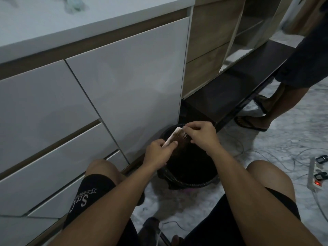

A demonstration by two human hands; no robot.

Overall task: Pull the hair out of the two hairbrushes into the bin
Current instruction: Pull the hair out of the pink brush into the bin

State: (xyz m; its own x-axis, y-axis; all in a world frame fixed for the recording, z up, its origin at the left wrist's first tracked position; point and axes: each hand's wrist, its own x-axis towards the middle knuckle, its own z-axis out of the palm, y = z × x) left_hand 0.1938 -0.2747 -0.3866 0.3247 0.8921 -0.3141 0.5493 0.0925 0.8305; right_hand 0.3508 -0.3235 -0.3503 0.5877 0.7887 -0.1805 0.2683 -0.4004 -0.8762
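A pale hairbrush (174, 136) with brown hair matted in its bristles is held above a black-lined bin (190, 181) on the floor between my knees. My left hand (159, 153) grips the brush by its handle end. At the brush's far end, my right hand (200, 134) has its fingertips pinched on the hair at the bristles. Only one brush is in view. The bin's inside is dark and I cannot tell what lies in it.
White cabinet drawers (106, 96) stand close on the left. A dark low shelf (230, 96) runs behind the bin. Another person's legs in sandals (257, 119) stand at the right. A power strip (316, 176) and cables lie on the marble floor.
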